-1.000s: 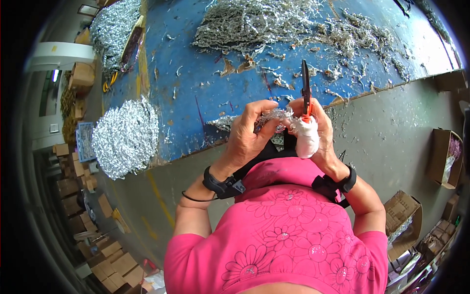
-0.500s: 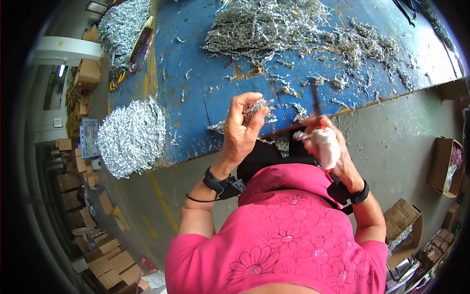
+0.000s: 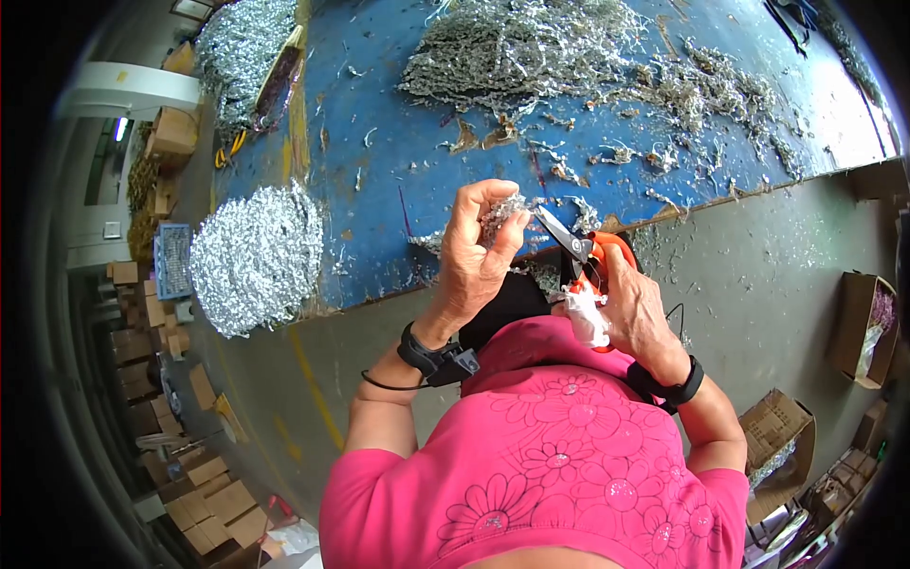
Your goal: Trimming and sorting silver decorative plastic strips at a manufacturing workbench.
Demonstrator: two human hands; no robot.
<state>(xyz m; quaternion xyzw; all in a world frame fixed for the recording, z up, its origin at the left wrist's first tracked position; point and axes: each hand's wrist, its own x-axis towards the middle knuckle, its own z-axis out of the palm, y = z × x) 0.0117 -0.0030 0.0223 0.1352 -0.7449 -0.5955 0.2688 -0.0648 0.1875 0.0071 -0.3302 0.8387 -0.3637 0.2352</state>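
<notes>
My left hand (image 3: 472, 242) is closed round a small bunch of silver tinsel strands (image 3: 502, 211) above the table's near edge. Cut ends of the bunch poke out between thumb and fingers. In my right hand (image 3: 637, 308) is a pair of scissors (image 3: 575, 248) with orange handles; white wrapping (image 3: 586, 321) covers part of a handle. The blades are spread, and the upper one points at the tinsel by my left thumb. On the blue table (image 3: 370, 204) beyond lies a large heap of silver tinsel (image 3: 521, 55).
A rounded silver tinsel bundle (image 3: 258, 261) sits at the table's left corner, another pile (image 3: 245, 57) behind it. Loose scraps (image 3: 664, 156) litter the right side. Cardboard boxes (image 3: 223, 512) stand on the floor at left, and an open carton (image 3: 782, 446) at right.
My right hand has turned and brought the scissors left, from pointing upward with blurred blades to spread blades beside the tinsel. My left hand has barely shifted.
</notes>
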